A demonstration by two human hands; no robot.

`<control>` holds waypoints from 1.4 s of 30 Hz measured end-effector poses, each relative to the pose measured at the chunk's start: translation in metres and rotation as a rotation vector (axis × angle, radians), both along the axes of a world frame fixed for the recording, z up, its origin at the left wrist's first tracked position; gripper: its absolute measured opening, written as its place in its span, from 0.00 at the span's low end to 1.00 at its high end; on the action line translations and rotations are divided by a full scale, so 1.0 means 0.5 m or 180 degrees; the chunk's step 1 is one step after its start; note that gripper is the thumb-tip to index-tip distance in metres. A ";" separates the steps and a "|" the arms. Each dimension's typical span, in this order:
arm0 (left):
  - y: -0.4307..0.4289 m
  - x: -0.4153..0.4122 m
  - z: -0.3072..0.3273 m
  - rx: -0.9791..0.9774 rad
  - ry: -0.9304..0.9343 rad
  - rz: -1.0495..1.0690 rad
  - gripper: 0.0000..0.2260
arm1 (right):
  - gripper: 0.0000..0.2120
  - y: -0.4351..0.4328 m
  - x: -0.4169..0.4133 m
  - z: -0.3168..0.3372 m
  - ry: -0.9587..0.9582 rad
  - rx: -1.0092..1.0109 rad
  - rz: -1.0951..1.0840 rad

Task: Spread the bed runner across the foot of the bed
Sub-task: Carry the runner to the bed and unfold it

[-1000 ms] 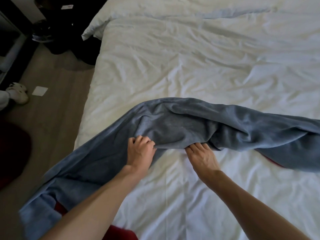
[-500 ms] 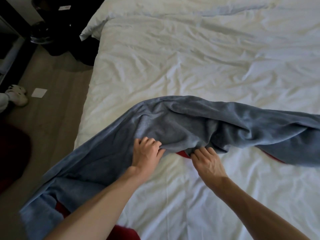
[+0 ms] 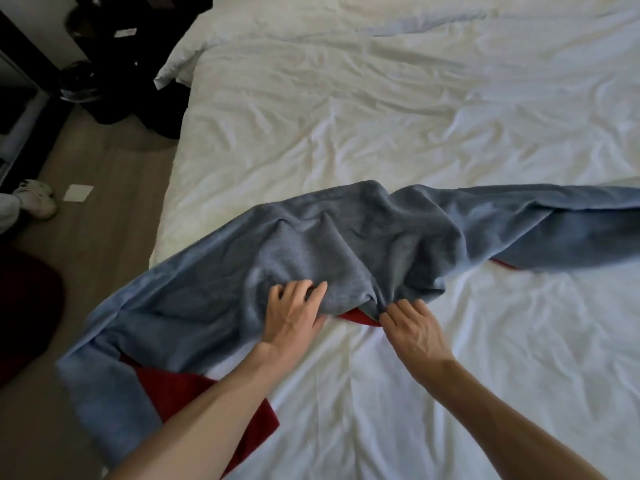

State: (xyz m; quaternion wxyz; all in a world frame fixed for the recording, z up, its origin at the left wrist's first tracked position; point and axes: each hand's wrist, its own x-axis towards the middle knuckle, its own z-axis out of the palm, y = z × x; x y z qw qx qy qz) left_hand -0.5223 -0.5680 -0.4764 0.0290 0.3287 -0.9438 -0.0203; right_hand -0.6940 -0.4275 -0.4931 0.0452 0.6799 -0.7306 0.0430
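Observation:
The bed runner point(image 3: 346, 244) is a long grey-blue cloth with a red underside. It lies rumpled across the white bed point(image 3: 381, 116), from the left edge, where it hangs over, to the right edge of view. My left hand point(image 3: 294, 311) grips its near edge in the middle. My right hand point(image 3: 412, 323) pinches a bunched fold of the same edge just to the right. Red underside shows between my hands and under my left forearm.
Wooden floor point(image 3: 104, 174) runs along the bed's left side. On it lie a small white paper point(image 3: 79, 192), a white shoe point(image 3: 36, 197) and dark bags point(image 3: 131, 84) near a white pillow corner point(image 3: 180, 60). A dark red object point(image 3: 24, 306) sits at far left.
Both hands have drawn the runner's near edge toward me and slightly right. More red underside now shows between the hands and at lower left. The cloth's middle is more bunched.

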 end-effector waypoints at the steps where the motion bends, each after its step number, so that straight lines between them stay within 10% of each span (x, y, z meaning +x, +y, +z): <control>1: 0.014 0.009 0.001 -0.0001 -0.0017 -0.0030 0.26 | 0.13 0.015 0.006 0.002 -0.0023 -0.0028 -0.0028; 42: 0.344 0.011 0.002 0.0386 -0.0055 -0.0494 0.09 | 0.11 0.275 0.089 0.036 -0.0445 0.0836 -0.0008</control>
